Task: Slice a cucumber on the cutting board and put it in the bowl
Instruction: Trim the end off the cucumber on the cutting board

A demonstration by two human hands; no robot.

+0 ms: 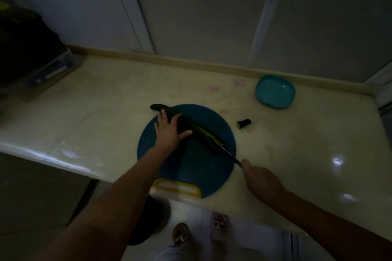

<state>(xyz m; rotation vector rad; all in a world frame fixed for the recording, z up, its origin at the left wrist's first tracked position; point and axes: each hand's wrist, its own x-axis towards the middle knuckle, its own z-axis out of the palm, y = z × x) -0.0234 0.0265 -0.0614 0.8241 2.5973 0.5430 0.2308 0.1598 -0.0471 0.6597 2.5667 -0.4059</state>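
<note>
Head view: the left hand [169, 133] had its fingers [164, 115] spread flat, pressing the cucumber [197, 126] down, likely to stop it rolling. The right hand [261, 180] was curled round the knife [229, 154] handle, the blade laid along the cucumber, apparently for a lengthwise split. The cucumber lay diagonally across the cutting board [203, 167], its far tip overhanging. A cut end piece [244, 123] sat on the surface [106, 101] beside the board. The bowl [273, 91] stood well apart, far right.

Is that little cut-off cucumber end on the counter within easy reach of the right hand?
Probably yes: the cucumber end lies on open counter beside the cutting board, nothing between it and the right hand, though that hand grips the knife.
</note>
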